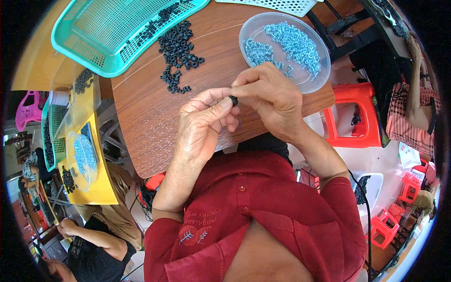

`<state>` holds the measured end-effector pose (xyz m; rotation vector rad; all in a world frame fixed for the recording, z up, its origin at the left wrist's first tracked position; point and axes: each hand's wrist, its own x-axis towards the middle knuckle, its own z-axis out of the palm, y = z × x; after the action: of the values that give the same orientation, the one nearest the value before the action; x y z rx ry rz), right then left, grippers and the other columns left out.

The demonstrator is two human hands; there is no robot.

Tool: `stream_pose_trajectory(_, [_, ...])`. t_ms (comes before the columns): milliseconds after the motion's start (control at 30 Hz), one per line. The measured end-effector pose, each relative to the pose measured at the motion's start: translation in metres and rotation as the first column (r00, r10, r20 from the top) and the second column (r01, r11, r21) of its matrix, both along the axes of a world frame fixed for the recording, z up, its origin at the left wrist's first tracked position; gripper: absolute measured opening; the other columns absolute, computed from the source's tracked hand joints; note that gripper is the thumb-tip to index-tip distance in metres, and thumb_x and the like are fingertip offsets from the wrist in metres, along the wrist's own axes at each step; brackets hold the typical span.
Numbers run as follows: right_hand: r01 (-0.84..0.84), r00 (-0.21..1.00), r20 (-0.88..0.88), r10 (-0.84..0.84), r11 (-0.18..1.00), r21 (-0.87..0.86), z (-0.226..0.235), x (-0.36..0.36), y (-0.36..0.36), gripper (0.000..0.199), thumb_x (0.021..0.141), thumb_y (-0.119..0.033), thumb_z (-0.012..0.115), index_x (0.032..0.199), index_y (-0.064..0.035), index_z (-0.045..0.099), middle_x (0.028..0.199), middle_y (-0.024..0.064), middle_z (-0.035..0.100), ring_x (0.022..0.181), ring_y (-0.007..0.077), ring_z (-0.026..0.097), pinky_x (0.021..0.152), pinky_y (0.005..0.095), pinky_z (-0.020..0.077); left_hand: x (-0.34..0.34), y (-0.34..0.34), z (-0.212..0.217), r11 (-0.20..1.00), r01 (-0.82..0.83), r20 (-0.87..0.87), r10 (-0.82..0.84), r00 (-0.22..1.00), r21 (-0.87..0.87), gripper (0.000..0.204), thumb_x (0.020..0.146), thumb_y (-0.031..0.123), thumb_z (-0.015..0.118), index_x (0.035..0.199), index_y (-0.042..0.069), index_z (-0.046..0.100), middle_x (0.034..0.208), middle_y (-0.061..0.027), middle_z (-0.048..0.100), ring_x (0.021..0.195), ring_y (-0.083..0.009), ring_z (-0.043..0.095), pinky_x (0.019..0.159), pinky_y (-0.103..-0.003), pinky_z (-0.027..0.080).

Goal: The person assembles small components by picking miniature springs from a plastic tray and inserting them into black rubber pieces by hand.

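Observation:
My left hand point(203, 123) pinches a small black part point(233, 100) between thumb and forefinger above the near side of the brown wooden table point(145, 136). My right hand point(275, 101) meets it there, thumb and forefinger pressed together just over the black part. Whatever the right fingertips hold is hidden or too small to name. Beyond my left hand lies a loose pile of small black ring-shaped parts point(177, 49). Past my right hand stands a round clear plastic tub point(245, 37) with many tiny blue pieces point(300, 47) in it.
A turquoise mesh basket point(96, 33) with more black parts sits at the far left, partly over the table's edge. To the right is a red stool point(354, 113). Co-workers sit on both sides; a yellow table point(104, 183) at left carries similar tubs and parts.

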<state>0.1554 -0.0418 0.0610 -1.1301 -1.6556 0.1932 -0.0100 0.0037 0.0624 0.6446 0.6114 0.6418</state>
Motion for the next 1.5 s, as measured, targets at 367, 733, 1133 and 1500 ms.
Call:
stream_pose_trajectory(367, [-0.007,0.960,-0.277,-0.029,0.992,-0.127,-0.006,-0.008,-0.010,0.021,0.073,0.003,0.065,0.089,-0.0083,0.070,0.085,0.0048,0.062,0.082,0.0195,0.058,0.071,0.0285,0.0450,0.010,0.003,-0.004,0.992,0.009,-0.008,-0.010,1.000,-0.127,0.015,0.077,0.004,0.061,0.090,-0.003,0.060,0.072,-0.0112,0.061,0.055,-0.0150,0.054,0.050,-0.030,0.043])
stream_pose_trajectory(733, [-0.036,0.945,-0.326,-0.026,0.983,-0.183,-0.003,-0.006,-0.017,0.025,0.068,-0.003,0.070,0.093,-0.0059,0.068,0.088,0.0061,0.063,0.084,0.0225,0.058,0.073,0.0320,0.0458,0.010,0.001,-0.013,0.996,0.000,0.041,0.004,0.999,-0.094,0.016,0.073,0.007,0.062,0.086,-0.002,0.059,0.068,-0.0102,0.060,0.055,-0.0163,0.054,0.051,-0.030,0.043])
stream_pose_trajectory(1133, [0.024,0.989,-0.141,-0.038,0.994,-0.103,-0.009,0.003,-0.013,0.023,0.070,0.000,0.068,0.093,-0.0057,0.070,0.087,0.0071,0.064,0.081,0.0211,0.059,0.071,0.0291,0.0454,0.006,0.000,-0.003,1.000,0.020,-0.055,-0.019,0.998,0.016,0.022,0.083,0.006,0.064,0.101,-0.006,0.060,0.080,-0.0133,0.064,0.063,-0.0163,0.060,0.055,-0.028,0.047])
stream_pose_trajectory(1500, [0.069,0.998,-0.016,-0.068,0.997,0.029,-0.016,0.008,-0.007,0.019,0.069,-0.001,0.069,0.088,-0.0037,0.070,0.085,0.0079,0.065,0.077,0.0208,0.059,0.066,0.0288,0.0450,0.007,0.003,-0.002,0.998,0.055,-0.104,-0.050,0.993,0.040,0.020,0.084,0.002,0.062,0.101,-0.008,0.060,0.082,-0.0140,0.064,0.063,-0.0157,0.059,0.054,-0.026,0.047])
